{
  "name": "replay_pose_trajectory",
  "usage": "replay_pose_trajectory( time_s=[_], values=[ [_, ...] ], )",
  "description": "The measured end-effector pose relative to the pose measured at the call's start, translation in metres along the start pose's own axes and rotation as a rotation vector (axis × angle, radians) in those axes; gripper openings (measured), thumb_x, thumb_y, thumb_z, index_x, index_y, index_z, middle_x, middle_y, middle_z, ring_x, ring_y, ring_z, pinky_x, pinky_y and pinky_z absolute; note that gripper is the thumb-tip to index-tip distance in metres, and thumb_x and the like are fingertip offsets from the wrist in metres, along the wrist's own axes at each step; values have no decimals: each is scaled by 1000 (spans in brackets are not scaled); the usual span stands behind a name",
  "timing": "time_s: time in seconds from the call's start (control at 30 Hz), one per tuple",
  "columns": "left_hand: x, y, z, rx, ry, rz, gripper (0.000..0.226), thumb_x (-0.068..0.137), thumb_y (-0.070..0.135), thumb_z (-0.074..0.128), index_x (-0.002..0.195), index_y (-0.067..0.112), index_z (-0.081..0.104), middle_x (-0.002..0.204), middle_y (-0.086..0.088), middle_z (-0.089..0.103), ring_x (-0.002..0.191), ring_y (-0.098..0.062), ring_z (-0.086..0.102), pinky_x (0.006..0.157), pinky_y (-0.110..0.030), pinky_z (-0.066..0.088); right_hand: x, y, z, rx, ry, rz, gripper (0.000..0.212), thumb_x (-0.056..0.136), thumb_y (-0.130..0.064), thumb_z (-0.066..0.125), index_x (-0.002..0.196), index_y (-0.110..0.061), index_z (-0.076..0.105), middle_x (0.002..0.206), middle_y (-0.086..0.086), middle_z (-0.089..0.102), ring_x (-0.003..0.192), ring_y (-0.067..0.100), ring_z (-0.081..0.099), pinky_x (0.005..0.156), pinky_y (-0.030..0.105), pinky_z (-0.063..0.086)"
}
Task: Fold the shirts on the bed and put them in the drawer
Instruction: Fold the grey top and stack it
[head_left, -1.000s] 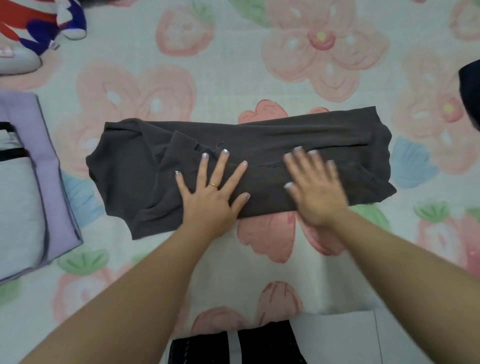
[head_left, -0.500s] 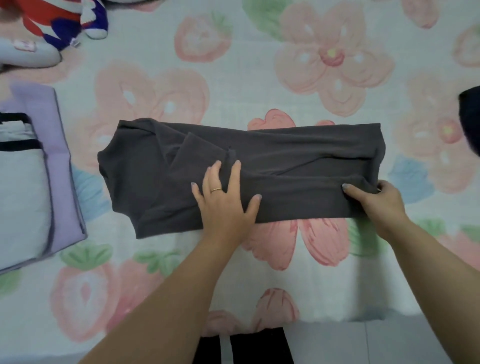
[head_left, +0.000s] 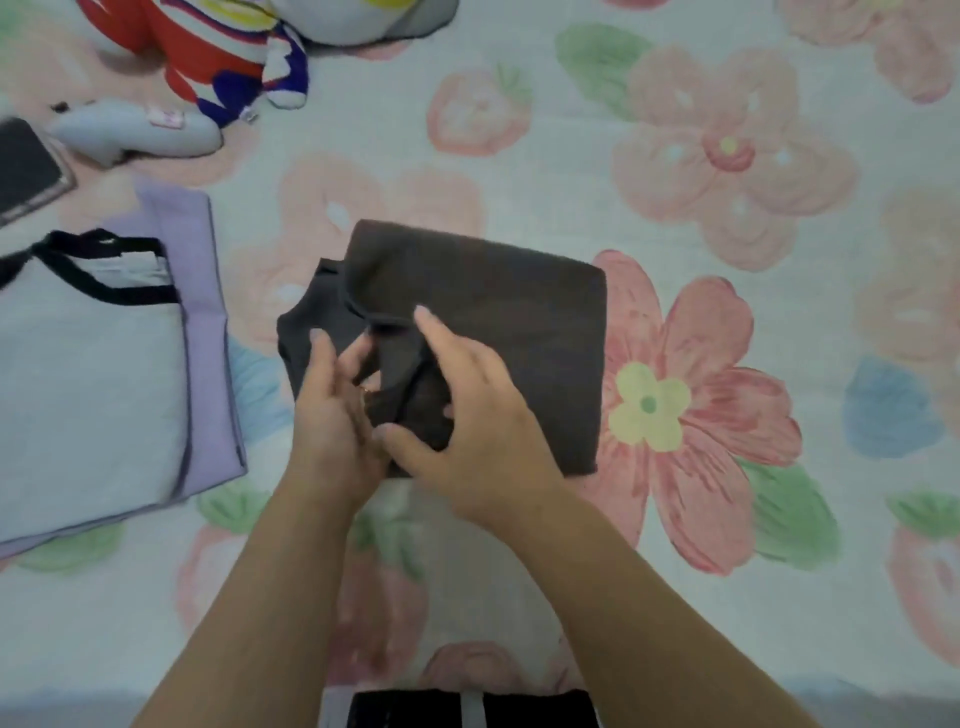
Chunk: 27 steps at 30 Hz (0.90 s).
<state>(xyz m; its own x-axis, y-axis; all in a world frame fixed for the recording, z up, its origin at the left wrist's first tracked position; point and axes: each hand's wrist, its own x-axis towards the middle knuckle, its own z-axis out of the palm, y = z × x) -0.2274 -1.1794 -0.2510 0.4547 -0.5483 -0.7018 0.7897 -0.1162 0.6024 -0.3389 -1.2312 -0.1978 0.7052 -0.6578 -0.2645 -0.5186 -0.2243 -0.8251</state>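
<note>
A dark grey shirt (head_left: 498, 332) lies folded into a compact rectangle in the middle of the flowered bed sheet (head_left: 727, 519). My left hand (head_left: 332, 410) sits at its near left corner, fingers curled against a fold of the cloth. My right hand (head_left: 467, 421) rests just beside it, thumb and fingers pinching the shirt's loose left end. At the left lie two folded shirts: a light grey one with black trim (head_left: 88, 379) on top of a lilac one (head_left: 208, 332).
Stuffed toys (head_left: 218, 57) lie at the far left of the bed. A dark flat object (head_left: 23, 171) sits at the left edge. A black and white garment (head_left: 467, 709) shows at the bottom edge. No drawer is in view.
The shirt's right half has been folded over to the left, so the long strip is now a compact rectangle. My right hand travelled left with the cloth and now meets my left hand.
</note>
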Motion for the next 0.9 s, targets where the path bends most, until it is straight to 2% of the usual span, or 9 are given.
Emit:
replay_pose_trajectory(
  time_s=[0.07, 0.13, 0.23, 0.3, 0.4, 0.53, 0.63, 0.73, 0.9],
  values=[
    [2, 6, -16, 65, 46, 0, 40, 88, 52, 46, 106, 21, 62, 92, -3, 74, 85, -22, 70, 60, -33, 57, 1, 1, 16, -105, -32, 43, 66, 83, -37, 62, 142, -28, 33, 135, -1, 42, 117, 19, 47, 98, 35, 40],
    [5, 3, -26, 307, 69, 106, 35, 85, 27, 63, 118, 24, 55, 106, 1, 70, 96, -21, 67, 69, -34, 56, -1, 14, 16, -194, 106, 92, 56, 86, -33, 59, 138, -22, 41, 132, 3, 47, 118, 23, 45, 100, 32, 35],
    [4, -2, -37, 661, 23, 374, 80, 79, -5, 64, 141, 34, 30, 130, 19, 46, 110, 2, 51, 90, -14, 46, 0, 41, 6, -358, 276, 241, 52, 87, -28, 56, 136, -19, 43, 135, 11, 42, 122, 30, 38, 102, 36, 27],
    [0, 0, -45, 749, 85, 492, 84, 80, -9, 58, 143, 34, 23, 131, 29, 36, 115, 9, 41, 95, -6, 36, 4, 55, 0, -447, 298, 317, 53, 87, -30, 56, 137, -22, 42, 139, 12, 35, 124, 32, 32, 101, 39, 25],
    [-8, 1, -59, 942, 144, 497, 84, 81, -8, 56, 146, 29, 19, 131, 15, 37, 111, -2, 43, 90, -8, 31, 13, 65, -5, -488, 339, 401, 59, 84, -34, 59, 139, -26, 37, 142, 12, 29, 125, 33, 29, 101, 43, 27],
    [-13, 5, -61, 1223, 306, 482, 82, 81, 18, 65, 147, 29, 17, 119, -16, 52, 107, -31, 49, 88, -29, 38, 36, 72, -17, -2, 489, 606, 83, 76, -46, 66, 141, -16, 25, 143, 7, 38, 129, 26, 39, 104, 36, 31],
    [6, 11, -43, 1231, 479, 452, 86, 80, 44, 65, 147, 23, 16, 124, -22, 47, 119, -34, 40, 97, -40, 32, 58, 81, -27, 184, 479, 761, 73, 71, -54, 68, 123, -7, 47, 120, 5, 58, 106, 25, 56, 96, 37, 44],
    [32, 16, -28, 1072, 517, 228, 93, 70, 50, 72, 138, 6, 26, 132, -19, 44, 123, -36, 40, 100, -42, 34, 64, 87, -32, 159, 364, 738, 59, 73, -51, 68, 111, -7, 57, 109, 5, 64, 97, 25, 60, 91, 42, 49],
    [29, 11, -29, 836, 267, 111, 67, 77, 32, 73, 129, 8, 38, 129, -9, 52, 115, -27, 51, 96, -32, 41, 46, 79, -31, 162, 191, 527, 42, 84, -38, 62, 120, -22, 47, 119, -3, 59, 104, 17, 57, 95, 37, 45]
  ],
)
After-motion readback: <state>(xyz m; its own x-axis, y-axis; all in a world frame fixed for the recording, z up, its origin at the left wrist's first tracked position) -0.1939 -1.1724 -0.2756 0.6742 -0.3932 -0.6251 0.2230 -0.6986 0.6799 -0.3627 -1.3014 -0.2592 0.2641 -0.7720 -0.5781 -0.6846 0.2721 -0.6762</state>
